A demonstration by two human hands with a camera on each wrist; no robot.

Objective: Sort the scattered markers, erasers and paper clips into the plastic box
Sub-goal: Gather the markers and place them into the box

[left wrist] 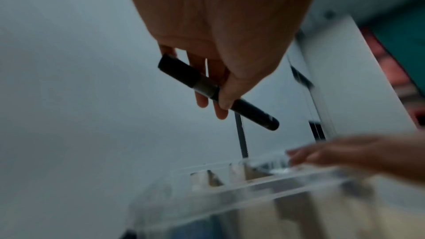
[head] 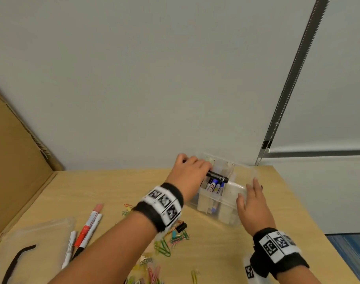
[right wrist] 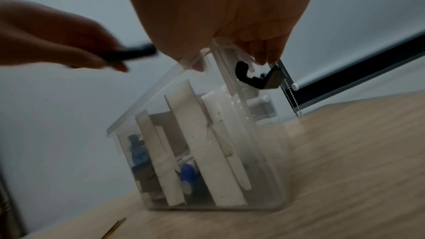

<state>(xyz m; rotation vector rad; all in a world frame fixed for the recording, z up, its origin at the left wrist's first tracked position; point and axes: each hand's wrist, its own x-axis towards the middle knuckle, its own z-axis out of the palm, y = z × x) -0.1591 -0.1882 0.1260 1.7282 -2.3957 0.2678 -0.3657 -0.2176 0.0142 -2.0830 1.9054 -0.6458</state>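
- Head view: my left hand pinches a black marker at mid-barrel, level over the clear plastic box near the surface's far edge. It should be light, stiff and smooth, so mid-barrel is the place to hold. My right hand rests on the box's right rim with fingers straight. Red and white markers and paper clips lie toward the near edge.
- Left wrist view: thumb and fingers clamp the marker above the box.
- Right wrist view: my fingertips touch the rim; blue-capped markers stand between the dividers.
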